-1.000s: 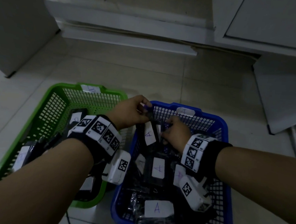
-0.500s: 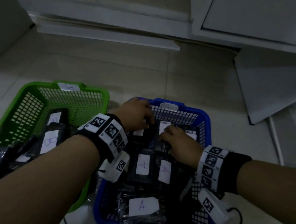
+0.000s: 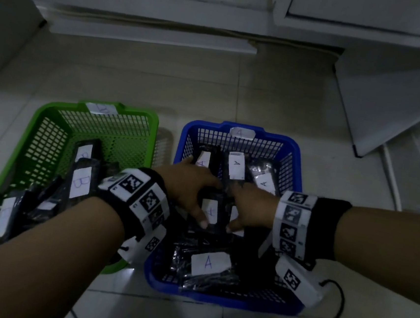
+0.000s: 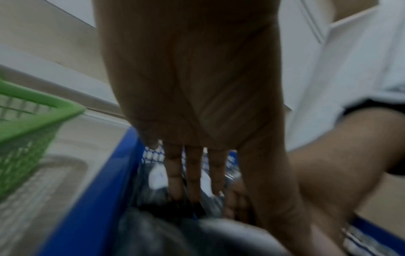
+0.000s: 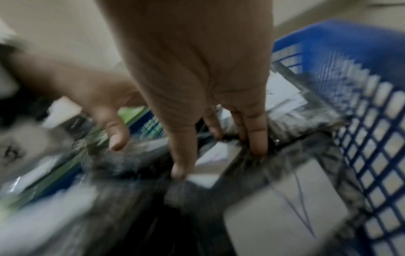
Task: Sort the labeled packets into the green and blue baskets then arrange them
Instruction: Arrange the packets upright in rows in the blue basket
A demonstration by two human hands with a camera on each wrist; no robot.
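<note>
The blue basket [image 3: 292, 146], tagged A, holds several black packets with white A labels. Three of them lie side by side along its far end [image 3: 236, 169], and one lies near the front [image 3: 210, 262]. Both hands are low in the basket's middle. My left hand [image 3: 188, 186] and right hand [image 3: 252, 209] flank one A packet [image 3: 210, 210], fingers straight and pressing on the packets. The left wrist view shows my straight left fingers [image 4: 192, 181] reaching down onto the pile. In the blurred right wrist view, my right fingers [image 5: 256, 138] push into the packets. The green basket [image 3: 54, 108] holds B packets [image 3: 81, 182].
The two baskets stand side by side on a tiled floor. A white panel [image 3: 388, 104] leans at the right, and a white ledge [image 3: 151, 36] runs along the back. A black cable [image 3: 337, 312] trails from my right wrist camera. A grey cabinet [image 3: 1, 23] stands at the left.
Both hands have drawn back from the blue basket's far end to its middle. The packets they handled now lie in a row at the far end.
</note>
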